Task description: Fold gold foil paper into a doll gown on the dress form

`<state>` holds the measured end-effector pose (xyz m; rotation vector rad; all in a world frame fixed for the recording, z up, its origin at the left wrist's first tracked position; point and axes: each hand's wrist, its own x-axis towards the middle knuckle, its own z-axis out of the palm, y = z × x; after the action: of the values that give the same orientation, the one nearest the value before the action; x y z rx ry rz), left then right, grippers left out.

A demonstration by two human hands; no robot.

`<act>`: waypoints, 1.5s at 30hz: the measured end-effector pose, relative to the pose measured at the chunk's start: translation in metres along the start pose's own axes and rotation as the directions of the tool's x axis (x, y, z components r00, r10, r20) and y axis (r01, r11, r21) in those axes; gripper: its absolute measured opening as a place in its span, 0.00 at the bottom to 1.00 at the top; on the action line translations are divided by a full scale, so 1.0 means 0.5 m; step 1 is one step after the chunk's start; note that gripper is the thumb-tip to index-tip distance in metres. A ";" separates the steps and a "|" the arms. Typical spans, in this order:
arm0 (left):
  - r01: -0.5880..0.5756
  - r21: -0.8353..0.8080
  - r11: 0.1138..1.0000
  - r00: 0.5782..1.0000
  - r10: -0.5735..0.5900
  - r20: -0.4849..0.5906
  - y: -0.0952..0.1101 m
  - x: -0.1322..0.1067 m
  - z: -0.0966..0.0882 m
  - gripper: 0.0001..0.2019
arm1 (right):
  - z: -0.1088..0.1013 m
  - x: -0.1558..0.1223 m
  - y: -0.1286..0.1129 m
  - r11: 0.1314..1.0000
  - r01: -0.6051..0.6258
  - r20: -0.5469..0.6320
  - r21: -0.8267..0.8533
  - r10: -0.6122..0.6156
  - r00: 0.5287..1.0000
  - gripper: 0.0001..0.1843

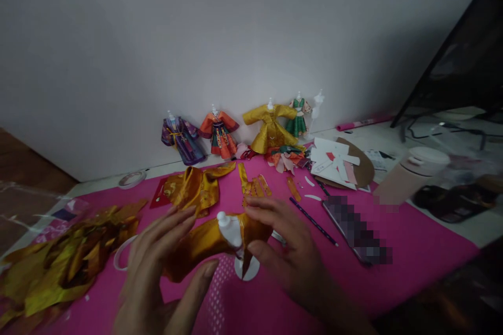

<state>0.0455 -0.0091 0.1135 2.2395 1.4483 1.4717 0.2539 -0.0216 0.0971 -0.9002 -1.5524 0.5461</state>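
Observation:
A small white mannequin (231, 232) on a round white base (247, 268) stands on the pink mat (393, 261), draped in a gold paper robe (204, 243). My left hand (157, 267) grips the robe's left sleeve between thumb and fingers. My right hand (283, 246) presses the gold paper against the mannequin's right side, fingers curled round it. More folded gold paper pieces (198, 186) lie just behind.
Several dressed mannequins stand along the wall: purple (181, 138), orange (218, 133), gold (271, 126), green (297, 115). Gold scraps (58, 261) pile at left. A pencil (312, 221), white card pieces (334, 162), tape roll (131, 179) and lidded cup (412, 175) lie around.

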 end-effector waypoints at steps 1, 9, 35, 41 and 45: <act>-0.045 -0.012 0.999 0.998 0.045 0.043 0.003 0.006 0.001 0.21 | 0.001 0.002 0.001 1.000 -0.001 0.009 0.000 0.001 1.000 0.22; -0.035 0.021 0.999 0.987 0.031 0.155 -0.015 0.013 0.005 0.21 | 0.001 0.014 -0.001 0.998 -0.068 0.012 -0.004 0.068 0.998 0.19; -0.043 0.151 0.988 0.931 -0.015 0.365 -0.097 0.039 -0.057 0.18 | -0.002 0.060 0.030 0.982 -0.050 0.076 0.183 0.036 0.996 0.10; -0.051 0.071 0.996 0.936 0.023 0.352 -0.075 0.052 -0.052 0.14 | -0.005 0.064 0.030 0.971 -0.073 0.085 0.228 0.055 0.995 0.10; 0.062 -0.017 0.998 0.934 -0.052 0.353 -0.055 0.065 -0.050 0.08 | -0.001 0.067 0.031 0.965 -0.100 0.079 0.244 0.083 0.993 0.08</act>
<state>0.0112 0.0203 0.1339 2.2736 1.3543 0.9970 0.2578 0.0138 0.1056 -0.7707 -1.4691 0.8252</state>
